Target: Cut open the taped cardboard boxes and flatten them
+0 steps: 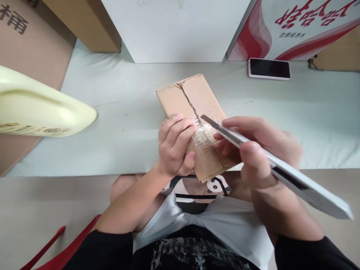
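A small brown cardboard box (194,97) lies tilted over the front edge of the cloth-covered surface. Along its top runs a seam with a ragged, torn-looking edge, and clear tape (204,135) crosses its middle. My left hand (177,144) grips the box's left side, fingers curled over the top near the tape. In my right hand (258,150) is a box cutter (292,174), its blade out and pointing up-left over the seam near the tape. Whether the blade touches the box I cannot tell. Some right fingers are partly hidden behind the cutter.
A pale yellow bottle (45,105) lies at the left by a large carton (30,48). At the back stand a white box (180,30) and a red-and-white carton (295,30). A phone (269,69) rests before that carton. The surface's front edge runs just above my lap.
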### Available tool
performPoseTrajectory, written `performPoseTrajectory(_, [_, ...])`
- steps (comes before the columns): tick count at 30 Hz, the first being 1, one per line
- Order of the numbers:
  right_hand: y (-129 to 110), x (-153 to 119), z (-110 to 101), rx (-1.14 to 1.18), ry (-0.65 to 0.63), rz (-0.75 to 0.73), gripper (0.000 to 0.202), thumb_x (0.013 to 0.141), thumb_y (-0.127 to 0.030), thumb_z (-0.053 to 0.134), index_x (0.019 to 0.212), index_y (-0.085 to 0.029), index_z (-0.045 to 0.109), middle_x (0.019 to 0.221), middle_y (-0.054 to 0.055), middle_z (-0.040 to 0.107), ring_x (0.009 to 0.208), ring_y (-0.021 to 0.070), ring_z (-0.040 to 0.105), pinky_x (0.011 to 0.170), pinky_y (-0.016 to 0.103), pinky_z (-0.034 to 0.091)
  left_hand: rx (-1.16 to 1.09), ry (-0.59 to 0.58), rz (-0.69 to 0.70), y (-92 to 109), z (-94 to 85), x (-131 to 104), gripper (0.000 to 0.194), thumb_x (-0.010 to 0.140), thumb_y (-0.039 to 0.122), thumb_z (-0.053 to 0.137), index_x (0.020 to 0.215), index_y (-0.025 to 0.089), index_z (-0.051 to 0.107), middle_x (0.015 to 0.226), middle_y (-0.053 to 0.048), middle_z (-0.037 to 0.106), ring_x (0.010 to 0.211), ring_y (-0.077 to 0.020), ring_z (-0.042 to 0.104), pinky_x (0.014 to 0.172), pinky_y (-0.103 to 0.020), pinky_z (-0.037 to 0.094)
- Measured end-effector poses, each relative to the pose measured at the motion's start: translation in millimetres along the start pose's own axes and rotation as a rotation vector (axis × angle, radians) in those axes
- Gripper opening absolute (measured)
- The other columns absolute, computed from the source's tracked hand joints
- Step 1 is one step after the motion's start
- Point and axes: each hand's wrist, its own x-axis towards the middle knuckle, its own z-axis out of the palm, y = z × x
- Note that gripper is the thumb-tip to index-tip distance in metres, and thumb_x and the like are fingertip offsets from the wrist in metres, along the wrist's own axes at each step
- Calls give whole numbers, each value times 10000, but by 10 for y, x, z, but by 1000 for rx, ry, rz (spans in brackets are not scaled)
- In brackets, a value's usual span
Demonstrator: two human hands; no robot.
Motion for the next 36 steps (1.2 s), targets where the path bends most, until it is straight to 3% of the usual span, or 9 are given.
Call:
performPoseTrajectory(3, [64, 18, 54, 26, -61, -58, 369, 1052, -521, 501, 1201, -265, 722, 884, 25, 804, 628, 152, 723, 572, 284, 572, -17, 13, 12, -25, -13, 29, 458, 1003, 462, 334, 1242, 222, 642, 1155, -116, 745, 1204, -317, 666, 1034, -525, 542])
performPoseTrajectory(6, [72, 53, 67, -1, -120, -52, 282, 1022, -459, 573, 1138, -256, 731, 823, 9, 792, 616, 142, 713, 568, 263, 550, -48, 20, 20, -37, -19, 63, 426, 984, 483, 390, 1152, 202, 662, 1121, -109, 757, 1159, -312, 684, 1014, -491, 547])
performPoseTrajectory(12, [-6, 56, 78, -115, -83, -12, 128, 947, -299, 642, 1032, -237, 716, 737, -17, 760, 578, 116, 680, 537, 225, 499, -53, 12, 9, -23, -27, 73, 420, 999, 481, 381, 1138, 205, 666, 1131, -95, 768, 1157, -295, 689, 1037, -475, 546])
performPoseTrajectory(24, [-59, 61, 86, -182, -98, 58, 172, 925, -316, 635, 1022, -222, 740, 731, -1, 767, 573, 133, 681, 551, 254, 514, -100, 16, 13, -25, -37, 65, 415, 994, 464, 415, 1140, 179, 679, 1142, -125, 774, 1193, -307, 672, 1049, -474, 526])
performPoseTrajectory(36, [-57, 123, 62, -151, -147, 39, 120, 898, -284, 633, 945, -216, 721, 631, -38, 684, 477, 87, 557, 515, 234, 451, -83, 17, 20, -25, -40, 76, 400, 990, 464, 411, 1120, 189, 672, 1123, -113, 780, 1167, -298, 689, 1022, -462, 542])
